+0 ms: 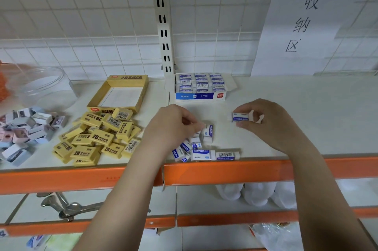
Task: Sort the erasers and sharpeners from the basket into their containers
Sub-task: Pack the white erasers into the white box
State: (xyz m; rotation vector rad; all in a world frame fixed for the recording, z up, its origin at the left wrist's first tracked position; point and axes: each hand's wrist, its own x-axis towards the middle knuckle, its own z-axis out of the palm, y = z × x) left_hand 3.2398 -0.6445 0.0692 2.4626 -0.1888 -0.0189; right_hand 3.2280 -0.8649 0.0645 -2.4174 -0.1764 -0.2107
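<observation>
Eraser is lying sideways in the right hand, pinched tight, with the blue box just up-left in the frame, while the left hand is pinching small erasers.

orange basket cropped left; sharpeners blurred

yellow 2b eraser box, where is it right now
In the head view, the open, empty yellow 2B eraser box sits at the back left of the shelf, just behind the yellow eraser pile and left of the blue-and-white eraser box.
</observation>
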